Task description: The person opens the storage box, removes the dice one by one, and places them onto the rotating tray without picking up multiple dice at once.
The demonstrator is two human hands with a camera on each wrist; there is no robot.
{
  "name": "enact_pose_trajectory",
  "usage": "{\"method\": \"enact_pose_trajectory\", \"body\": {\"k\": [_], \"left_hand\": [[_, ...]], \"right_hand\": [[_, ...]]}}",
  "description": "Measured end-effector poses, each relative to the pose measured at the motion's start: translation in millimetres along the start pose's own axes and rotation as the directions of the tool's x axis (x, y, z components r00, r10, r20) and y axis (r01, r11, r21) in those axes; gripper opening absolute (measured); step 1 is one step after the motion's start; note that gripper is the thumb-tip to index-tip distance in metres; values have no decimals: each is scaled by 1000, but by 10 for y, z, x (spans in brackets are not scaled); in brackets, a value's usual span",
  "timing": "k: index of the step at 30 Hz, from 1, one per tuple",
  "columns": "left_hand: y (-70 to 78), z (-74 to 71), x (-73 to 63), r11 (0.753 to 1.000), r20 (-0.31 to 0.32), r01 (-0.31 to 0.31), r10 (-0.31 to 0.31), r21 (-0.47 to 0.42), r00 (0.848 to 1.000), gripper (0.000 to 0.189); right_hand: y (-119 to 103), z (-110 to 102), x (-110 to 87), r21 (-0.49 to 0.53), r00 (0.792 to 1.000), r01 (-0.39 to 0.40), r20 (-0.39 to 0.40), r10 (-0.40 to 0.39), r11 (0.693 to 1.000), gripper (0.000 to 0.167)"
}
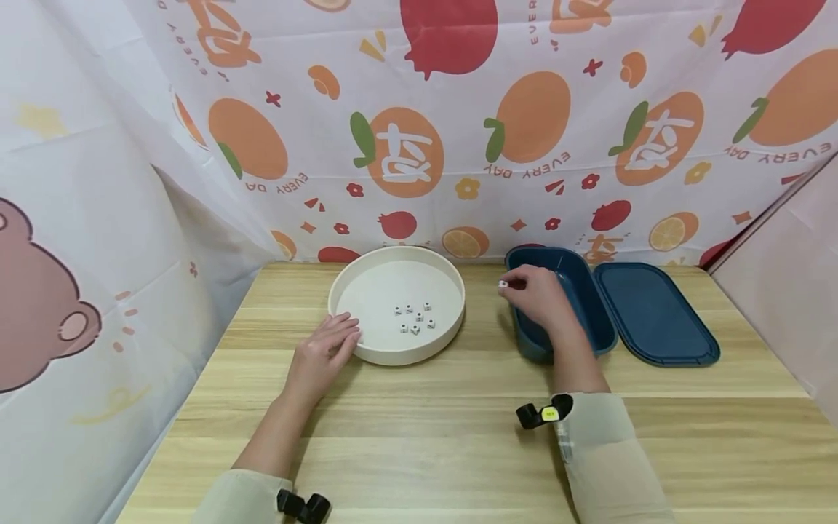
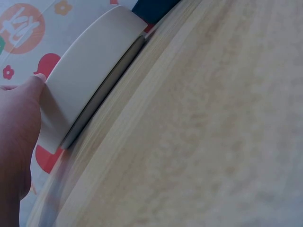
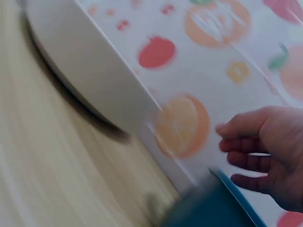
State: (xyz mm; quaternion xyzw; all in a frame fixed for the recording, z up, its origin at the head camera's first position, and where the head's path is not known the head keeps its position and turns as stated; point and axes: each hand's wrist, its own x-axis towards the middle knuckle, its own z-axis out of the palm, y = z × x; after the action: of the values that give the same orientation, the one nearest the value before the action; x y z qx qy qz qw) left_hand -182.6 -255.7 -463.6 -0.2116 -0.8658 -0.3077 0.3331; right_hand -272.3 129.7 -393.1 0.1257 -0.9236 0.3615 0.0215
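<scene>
In the head view, my left hand (image 1: 321, 356) rests at the near-left rim of a round cream tray (image 1: 376, 273), fingertips lying over the edge. The left wrist view shows my thumb (image 2: 35, 87) right at the top of the tray's side wall (image 2: 85, 66). Several small white dice (image 1: 419, 317) lie scattered on the tray floor. My right hand (image 1: 540, 295) pinches one die (image 1: 503, 284) between thumb and finger, above the left side of a deep blue box (image 1: 605, 331). In the right wrist view, the other fingers (image 3: 251, 161) are curled in loosely.
A flat blue lid (image 1: 661, 313) lies right of the box, close against it. The wooden table (image 1: 452, 437) extends toward me in front of the tray and box. A fruit-printed cloth (image 1: 471, 131) hangs directly behind them.
</scene>
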Motion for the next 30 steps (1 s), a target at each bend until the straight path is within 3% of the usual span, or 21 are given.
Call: {"method": "enact_pose_trajectory", "body": {"k": [3,8,14,21,26,30], "left_hand": [[19,17,-10,1000,7,2,-2,-3,1000,17],[42,49,-19,1000,15,-6,6,-4,1000,15],[39,66,-4,1000,3,-21,21,-13,1000,15],[31,54,-14,1000,4,-31,31,3,999,15],[10,17,-3,999,-6,-31,31,10,1000,15],[-8,-12,6,999,-4,-30,30,18,1000,15]], "right_hand": [[-218,216,27,21,996,87,-16,-87,996,21],[-602,618,77,46,980,174,89,-177,984,21],[-957,1087,213,-20,926,317,224,-305,948,19],[-1116,1446,283,-174,904,351,318,-285,920,18],[-1205,1512,294,-289,888,406,350,-299,867,16],[-1239,1537,305,-330,889,408,354,-289,851,16]]}}
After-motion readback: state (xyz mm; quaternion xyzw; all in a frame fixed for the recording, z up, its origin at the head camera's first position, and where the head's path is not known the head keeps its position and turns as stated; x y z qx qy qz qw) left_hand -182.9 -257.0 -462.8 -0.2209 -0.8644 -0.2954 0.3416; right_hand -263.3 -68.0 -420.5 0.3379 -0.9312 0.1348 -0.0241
